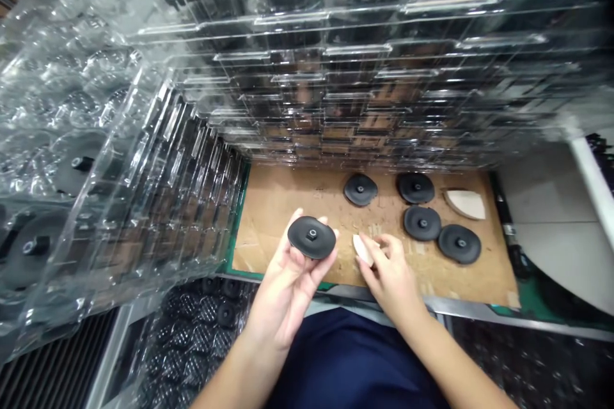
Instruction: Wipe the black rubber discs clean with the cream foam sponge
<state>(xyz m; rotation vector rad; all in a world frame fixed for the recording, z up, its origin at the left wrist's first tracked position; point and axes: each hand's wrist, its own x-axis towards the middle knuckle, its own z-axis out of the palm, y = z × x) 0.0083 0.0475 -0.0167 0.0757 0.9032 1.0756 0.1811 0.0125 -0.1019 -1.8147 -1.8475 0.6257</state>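
My left hand [285, 281] holds a black oval disc with a short hub in its middle [323, 244], its hub side facing up. The fingers wrap around its edge from below. In my right hand [393, 271] a small white pad [362, 250] is pinched between thumb and fingers, a little to the right of the disc and apart from it; whether it is cloth or foam I cannot tell. Several similar black discs [422, 223] lie hub up on the brown cardboard sheet [283, 188]. A cream-coloured wedge-shaped piece [465, 203] rests at the sheet's right side.
Tall stacks of clear plastic trays [307, 70] rise behind the cardboard and on the left [167, 160], with black discs in their pockets. Another tray with black parts [206, 326] sits low at left. A white curved surface [561, 223] stands at right.
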